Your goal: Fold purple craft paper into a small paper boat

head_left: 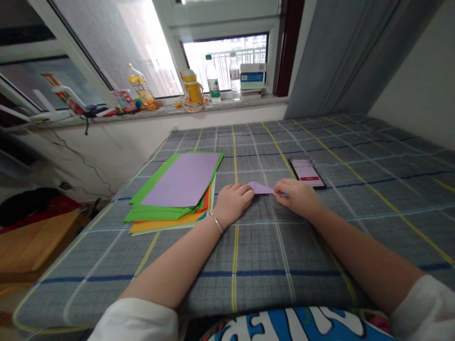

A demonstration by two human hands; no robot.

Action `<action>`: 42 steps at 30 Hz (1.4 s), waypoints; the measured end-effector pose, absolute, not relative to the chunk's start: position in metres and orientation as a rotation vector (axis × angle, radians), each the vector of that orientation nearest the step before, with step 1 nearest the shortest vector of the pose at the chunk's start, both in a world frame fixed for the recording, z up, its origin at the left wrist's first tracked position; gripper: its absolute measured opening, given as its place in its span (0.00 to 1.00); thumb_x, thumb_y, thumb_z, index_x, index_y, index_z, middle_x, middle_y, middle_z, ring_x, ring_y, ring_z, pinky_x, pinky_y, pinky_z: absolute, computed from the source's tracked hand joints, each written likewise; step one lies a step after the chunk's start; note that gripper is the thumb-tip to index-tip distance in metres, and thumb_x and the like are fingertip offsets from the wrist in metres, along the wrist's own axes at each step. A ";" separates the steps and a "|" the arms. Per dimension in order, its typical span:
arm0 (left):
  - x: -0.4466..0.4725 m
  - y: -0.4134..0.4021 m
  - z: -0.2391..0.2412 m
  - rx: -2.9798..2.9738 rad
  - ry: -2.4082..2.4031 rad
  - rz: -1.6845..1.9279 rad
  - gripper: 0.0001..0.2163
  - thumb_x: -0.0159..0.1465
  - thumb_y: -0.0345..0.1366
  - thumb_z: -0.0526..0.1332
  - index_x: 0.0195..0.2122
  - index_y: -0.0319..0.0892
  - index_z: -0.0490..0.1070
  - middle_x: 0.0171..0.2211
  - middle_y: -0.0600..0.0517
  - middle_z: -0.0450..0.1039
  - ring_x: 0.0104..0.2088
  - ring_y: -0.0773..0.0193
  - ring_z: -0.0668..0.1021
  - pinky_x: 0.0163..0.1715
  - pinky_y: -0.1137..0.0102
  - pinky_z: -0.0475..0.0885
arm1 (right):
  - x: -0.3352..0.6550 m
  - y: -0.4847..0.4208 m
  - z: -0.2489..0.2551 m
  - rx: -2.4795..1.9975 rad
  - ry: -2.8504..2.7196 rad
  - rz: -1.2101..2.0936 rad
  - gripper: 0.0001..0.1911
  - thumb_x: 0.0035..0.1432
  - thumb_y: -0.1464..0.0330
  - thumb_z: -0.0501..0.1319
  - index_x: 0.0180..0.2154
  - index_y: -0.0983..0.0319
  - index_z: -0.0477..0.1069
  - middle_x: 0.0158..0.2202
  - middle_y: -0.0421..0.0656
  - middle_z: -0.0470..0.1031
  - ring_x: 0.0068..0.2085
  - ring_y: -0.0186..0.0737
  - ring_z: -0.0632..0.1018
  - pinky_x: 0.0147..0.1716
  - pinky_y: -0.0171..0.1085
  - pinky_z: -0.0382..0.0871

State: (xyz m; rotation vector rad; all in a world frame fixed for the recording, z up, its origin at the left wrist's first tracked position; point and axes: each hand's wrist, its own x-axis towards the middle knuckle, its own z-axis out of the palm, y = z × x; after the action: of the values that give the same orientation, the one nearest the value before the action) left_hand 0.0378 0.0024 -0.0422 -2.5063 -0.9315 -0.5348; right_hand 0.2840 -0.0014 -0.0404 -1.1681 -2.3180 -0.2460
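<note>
A small piece of purple paper [261,188] lies on the checked cloth [256,251] between the two hands, thin and creased into a low, pointed form that narrows towards its right end. The right hand [297,195] has its fingers pinched on that narrow tip. The left hand [232,202] lies palm down, its fingers bent over the paper's other end; that end is covered, and whether they grip it or only press on it, I cannot tell. A smooth, shiny bangle [215,221] circles the left wrist.

The cloth is grey and woven-looking, crossed by yellow, white and blue lines; what carries it is hidden. Just beside the left hand sits a fanned paper stack [158,214]: a flat, matte purple sheet [183,180] on top, green below, then orange and yellow edges, the lower sheets mostly covered. Near the right hand lies a flat, dark-edged phone [307,173], its lit screen partly pixelated and unreadable.

On the speckled stone sill [245,101] stand clear plastic bottles [213,81] and a rounded yellow flask [193,90]. The white sleeves [138,322] and a printed fabric [284,327] are cut off below.
</note>
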 end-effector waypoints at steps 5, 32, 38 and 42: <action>0.026 0.003 -0.042 -2.499 -1.013 -0.570 0.07 0.70 0.34 0.52 0.39 0.42 0.68 0.40 0.51 0.76 0.40 0.64 0.77 0.36 0.69 0.68 | 0.294 0.001 -0.039 -1.214 -2.268 -0.238 0.03 0.57 0.70 0.59 0.31 0.58 0.71 0.35 0.38 0.78 0.37 0.38 0.78 0.32 0.34 0.63; 0.032 0.002 -0.024 -2.306 -1.076 -0.874 0.06 0.69 0.35 0.55 0.36 0.42 0.69 0.38 0.50 0.76 0.38 0.62 0.75 0.37 0.68 0.66 | 0.277 -0.007 -0.004 -1.193 -2.071 -0.408 0.06 0.58 0.66 0.60 0.37 0.60 0.72 0.42 0.44 0.78 0.43 0.43 0.76 0.42 0.40 0.67; 0.045 -0.003 -0.029 -2.403 -0.948 -0.905 0.07 0.69 0.35 0.55 0.35 0.41 0.69 0.36 0.51 0.77 0.35 0.65 0.74 0.36 0.69 0.67 | 0.248 -0.015 -0.009 -0.941 -2.120 -0.583 0.07 0.60 0.65 0.61 0.40 0.60 0.72 0.46 0.46 0.77 0.51 0.47 0.73 0.55 0.47 0.61; 0.044 -0.004 -0.030 -2.421 -0.937 -0.857 0.09 0.70 0.37 0.53 0.35 0.42 0.69 0.36 0.51 0.76 0.36 0.65 0.74 0.37 0.69 0.66 | 0.250 -0.015 -0.010 -0.893 -2.186 -0.633 0.06 0.62 0.67 0.59 0.41 0.57 0.73 0.47 0.41 0.78 0.52 0.45 0.72 0.57 0.47 0.58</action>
State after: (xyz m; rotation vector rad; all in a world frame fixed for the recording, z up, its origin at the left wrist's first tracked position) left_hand 0.0439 -0.0040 -0.0298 -2.4211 -0.9374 -0.8574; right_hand 0.2501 -0.0146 -0.0101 -0.8930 -2.1858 -0.6329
